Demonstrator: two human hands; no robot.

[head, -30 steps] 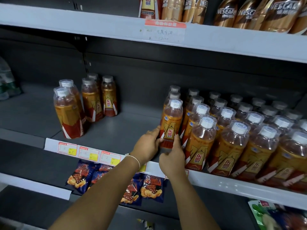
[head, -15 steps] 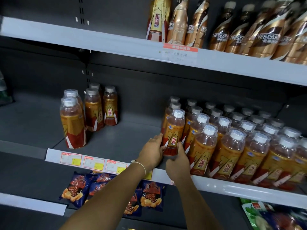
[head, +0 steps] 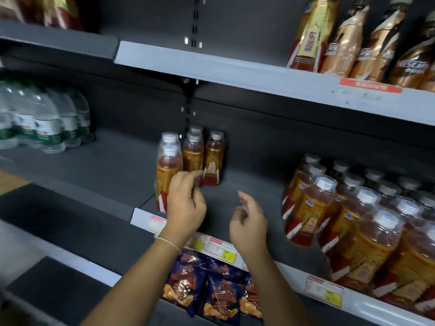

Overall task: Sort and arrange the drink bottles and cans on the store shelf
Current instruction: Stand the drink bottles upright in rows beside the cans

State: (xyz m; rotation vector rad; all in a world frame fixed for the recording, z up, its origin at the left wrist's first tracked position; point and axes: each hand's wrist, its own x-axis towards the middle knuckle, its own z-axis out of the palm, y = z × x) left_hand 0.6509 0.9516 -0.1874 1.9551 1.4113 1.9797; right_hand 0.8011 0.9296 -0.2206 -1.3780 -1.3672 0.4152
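Bottles [head: 213, 158] of orange drink stand in a small group at the middle of the shelf [head: 106, 168], well apart from the big block [head: 353, 220] at the right. I count five in the small group; the block has too many to count surely.

Left hand [head: 186, 205] hangs just before the front bottle [head: 168, 175], fingers loosely bent, holding nothing. Right hand [head: 249, 222] is free too — relaxed, over bare shelf.

Full and capped, each bottle is probably rather heavy, stiff, with a smooth, slippery sleeve — I would grip at the narrower shoulder or around the middle. At far left stand water bottles [head: 40, 123], about five visible; below lie four or so snack bags [head: 211, 288].
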